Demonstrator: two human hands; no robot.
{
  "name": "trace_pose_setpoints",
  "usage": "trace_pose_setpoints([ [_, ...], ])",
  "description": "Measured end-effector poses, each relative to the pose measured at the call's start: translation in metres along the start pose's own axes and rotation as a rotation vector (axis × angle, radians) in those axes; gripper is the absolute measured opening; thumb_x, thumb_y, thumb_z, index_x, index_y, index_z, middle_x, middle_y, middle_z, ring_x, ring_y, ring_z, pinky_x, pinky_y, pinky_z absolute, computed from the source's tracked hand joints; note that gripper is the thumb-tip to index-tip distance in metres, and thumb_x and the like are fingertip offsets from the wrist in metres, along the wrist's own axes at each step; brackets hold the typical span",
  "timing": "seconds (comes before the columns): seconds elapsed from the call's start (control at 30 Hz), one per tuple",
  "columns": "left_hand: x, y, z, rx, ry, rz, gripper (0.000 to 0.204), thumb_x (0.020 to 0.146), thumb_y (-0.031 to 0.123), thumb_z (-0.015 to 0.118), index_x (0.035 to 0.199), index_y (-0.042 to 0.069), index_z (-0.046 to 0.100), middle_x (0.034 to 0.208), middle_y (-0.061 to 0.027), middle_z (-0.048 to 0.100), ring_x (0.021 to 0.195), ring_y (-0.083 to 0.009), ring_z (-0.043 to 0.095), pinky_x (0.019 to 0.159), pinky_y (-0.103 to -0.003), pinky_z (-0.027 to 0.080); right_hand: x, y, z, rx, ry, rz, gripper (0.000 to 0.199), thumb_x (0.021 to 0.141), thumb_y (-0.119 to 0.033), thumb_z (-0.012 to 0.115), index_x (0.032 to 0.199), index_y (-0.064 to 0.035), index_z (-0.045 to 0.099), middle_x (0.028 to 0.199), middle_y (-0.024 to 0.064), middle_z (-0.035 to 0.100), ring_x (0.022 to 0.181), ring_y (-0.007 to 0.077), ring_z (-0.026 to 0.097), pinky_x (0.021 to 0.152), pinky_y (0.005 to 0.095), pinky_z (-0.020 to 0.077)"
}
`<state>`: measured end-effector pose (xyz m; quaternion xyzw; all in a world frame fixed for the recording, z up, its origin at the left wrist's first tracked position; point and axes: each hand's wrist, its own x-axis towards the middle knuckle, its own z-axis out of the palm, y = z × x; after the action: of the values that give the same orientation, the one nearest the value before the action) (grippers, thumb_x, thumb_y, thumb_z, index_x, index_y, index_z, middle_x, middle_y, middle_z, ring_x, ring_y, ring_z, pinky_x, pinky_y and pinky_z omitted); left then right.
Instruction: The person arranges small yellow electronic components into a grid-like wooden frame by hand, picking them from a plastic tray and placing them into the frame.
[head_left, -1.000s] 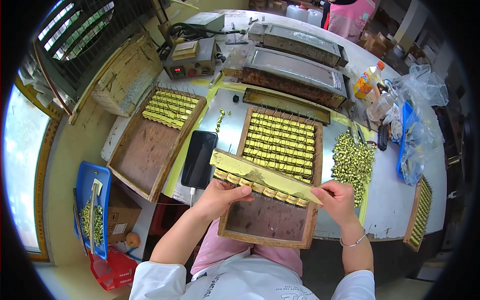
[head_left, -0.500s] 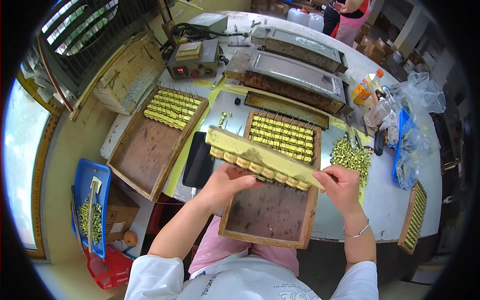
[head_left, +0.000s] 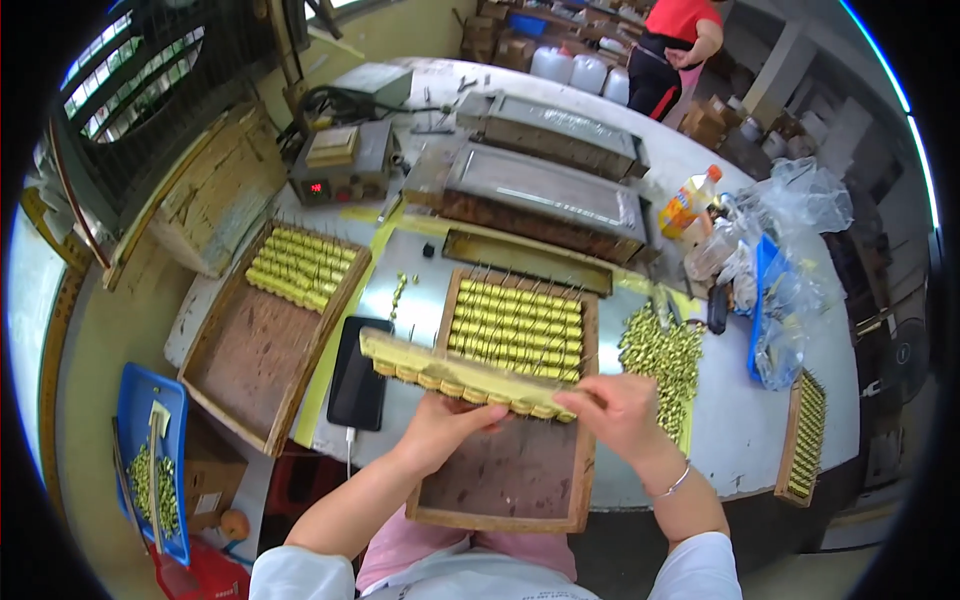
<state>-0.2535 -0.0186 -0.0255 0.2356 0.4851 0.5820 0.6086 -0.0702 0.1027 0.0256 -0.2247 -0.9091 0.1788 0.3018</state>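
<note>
Both hands hold a long yellowish strip [head_left: 452,372] carrying a row of small brass-coloured coils, level above a wooden tray [head_left: 584,470]. My left hand [head_left: 448,424] grips the strip from below near its middle. My right hand [head_left: 618,410] pinches its right end. The far half of this tray is filled with rows of gold coils [head_left: 518,326]; the near half shows bare brown board. A black phone [head_left: 358,385] with a cable lies just left of the tray.
A second wooden tray [head_left: 262,352] with a few coil rows sits to the left. Loose coils [head_left: 662,352] are heaped on the right, beside clear bags and a blue tray [head_left: 766,302]. Metal machines [head_left: 545,190] stand behind. A blue bin [head_left: 150,462] sits low left. A person [head_left: 678,42] stands far back.
The strip of coils has moved away from me, from over the tray's bare near half toward the filled rows. Both hands went with it.
</note>
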Motion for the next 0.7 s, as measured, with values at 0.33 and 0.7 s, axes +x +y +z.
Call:
trace_pose_setpoints([
  [0.33, -0.015, 0.004, 0.022, 0.108, -0.079, 0.097, 0.043, 0.077, -0.001, 0.067, 0.115, -0.001, 0.045, 0.107, -0.009, 0.059, 0.098, -0.0165, 0.058, 0.082, -0.029, 0.052, 0.036, -0.042, -0.047, 0.002, -0.281, 0.019, 0.057, 0.068, -0.036, 0.074, 0.11, -0.0058, 0.053, 0.101, 0.0113, 0.06, 0.087, 0.0248, 0.062, 0.07, 0.0327, 0.0513],
  [0.7, -0.005, -0.019, 0.03, 0.243, 0.008, 0.155, 0.027, 0.08, 0.003, 0.066, 0.105, -0.002, 0.057, 0.099, -0.0064, 0.063, 0.089, -0.0116, 0.059, 0.077, -0.025, 0.051, 0.042, -0.04, -0.029, 0.011, -0.568, -0.128, 0.023, 0.076, -0.018, 0.063, 0.096, -0.0065, 0.06, 0.081, 0.0057, 0.06, 0.074, 0.024, 0.061, 0.062, 0.0339, 0.0503],
])
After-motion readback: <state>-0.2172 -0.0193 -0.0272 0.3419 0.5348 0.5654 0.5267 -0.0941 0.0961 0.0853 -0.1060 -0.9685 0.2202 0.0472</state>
